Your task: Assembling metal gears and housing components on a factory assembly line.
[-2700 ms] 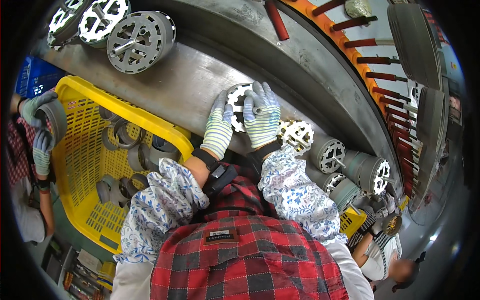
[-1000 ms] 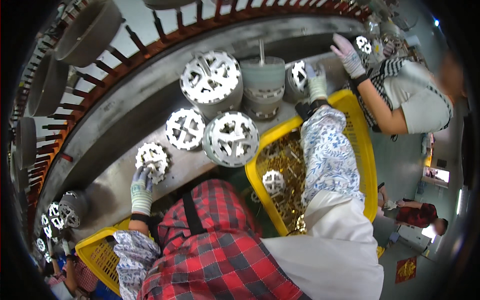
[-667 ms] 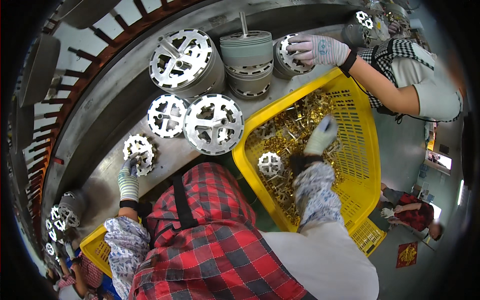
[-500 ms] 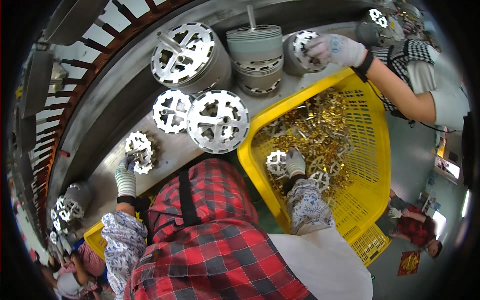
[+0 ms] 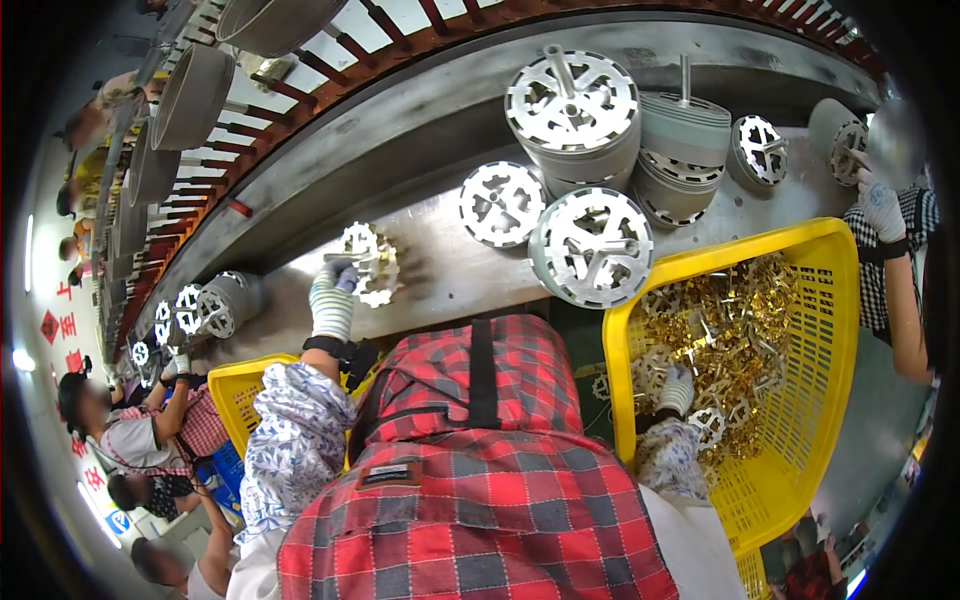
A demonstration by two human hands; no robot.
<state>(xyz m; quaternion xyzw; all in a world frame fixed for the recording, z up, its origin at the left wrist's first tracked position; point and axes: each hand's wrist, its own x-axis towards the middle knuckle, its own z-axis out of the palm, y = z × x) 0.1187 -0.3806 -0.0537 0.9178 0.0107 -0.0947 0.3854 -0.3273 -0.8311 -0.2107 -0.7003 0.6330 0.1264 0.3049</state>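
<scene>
A silver notched disc (image 5: 374, 264) (spoked) rests on the bench (image 5: 425, 235).

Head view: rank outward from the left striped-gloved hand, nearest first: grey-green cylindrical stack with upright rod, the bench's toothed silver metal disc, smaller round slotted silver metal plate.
1. Toothed silver metal disc: just right of the left hand.
2. Slotted silver plate: farther right, on the metal bench.
3. Grey-green cylindrical stack: farthest right of the three.
</scene>
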